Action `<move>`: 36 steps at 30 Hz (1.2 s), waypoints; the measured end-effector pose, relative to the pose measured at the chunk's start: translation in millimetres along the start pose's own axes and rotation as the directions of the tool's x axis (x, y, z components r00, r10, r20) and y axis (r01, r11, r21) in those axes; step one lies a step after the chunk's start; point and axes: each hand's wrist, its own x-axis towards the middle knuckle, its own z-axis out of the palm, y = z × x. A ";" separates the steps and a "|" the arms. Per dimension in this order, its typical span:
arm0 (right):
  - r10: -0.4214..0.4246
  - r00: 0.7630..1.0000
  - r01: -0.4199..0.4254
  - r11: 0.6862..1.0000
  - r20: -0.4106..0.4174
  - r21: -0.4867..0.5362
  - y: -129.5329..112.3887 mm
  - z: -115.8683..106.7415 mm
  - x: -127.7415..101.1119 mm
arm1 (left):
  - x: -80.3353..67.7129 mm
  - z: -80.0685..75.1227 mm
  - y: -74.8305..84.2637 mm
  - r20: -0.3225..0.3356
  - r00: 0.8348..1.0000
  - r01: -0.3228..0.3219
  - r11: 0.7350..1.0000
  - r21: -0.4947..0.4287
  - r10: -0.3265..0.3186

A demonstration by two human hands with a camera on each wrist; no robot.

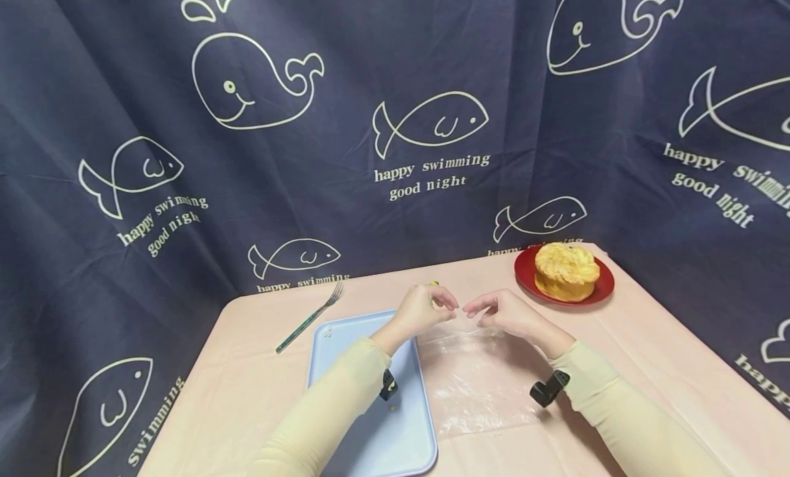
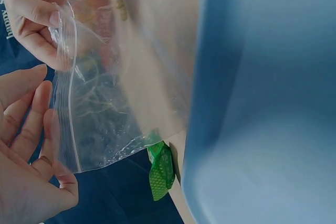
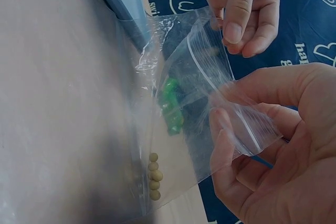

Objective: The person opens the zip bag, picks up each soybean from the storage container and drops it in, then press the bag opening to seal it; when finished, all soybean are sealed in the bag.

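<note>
Both forearms reach forward over the pink table (image 1: 648, 367), wrists raised, hands nearly meeting. The left hand (image 1: 420, 311) and right hand (image 1: 503, 311) each pinch a top corner of the clear plastic zip bag (image 1: 475, 381) between thumb and curled fingers; it hangs down beside the light blue rectangular tray (image 1: 395, 436)

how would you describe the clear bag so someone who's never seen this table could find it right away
On the pink table, just right of the blue tray, both hands pinch the top edge of a zip bag. It is the only see-through thing there, crinkled plastic with a zip strip along its mouth, unlike the solid tray, red plate and fork.
</note>
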 end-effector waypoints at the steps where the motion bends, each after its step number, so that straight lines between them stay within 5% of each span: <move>1: 0.005 1.000 -0.005 1.000 -0.002 0.000 -0.2 0.4 -0.3 | -0.4 0.3 -0.6 0.001 1.000 -0.003 1.000 -0.004 0.003; 9: 0.018 1.000 -0.018 1.000 0.005 0.000 -1.2 2.8 -1.2 | -9.6 -6.6 -4.0 -0.016 0.999 0.039 0.998 -0.059 -0.040; 18: 0.052 0.999 -0.052 0.999 0.004 -0.001 0.6 3.1 -0.3 | -32.6 -35.7 -5.8 -0.027 0.999 0.020 0.996 -0.091 -0.023; 27: 0.050 0.999 -0.050 0.998 -0.013 -0.034 1.1 2.9 -0.1 | -78.2 -63.2 -25.0 0.100 0.994 0.054 0.992 -0.111 -0.043; 36: -0.003 1.000 0.001 0.996 -0.023 -0.091 2.5 2.2 -1.2 | -111.0 -70.7 -53.6 0.259 0.958 0.152 0.984 -0.088 -0.125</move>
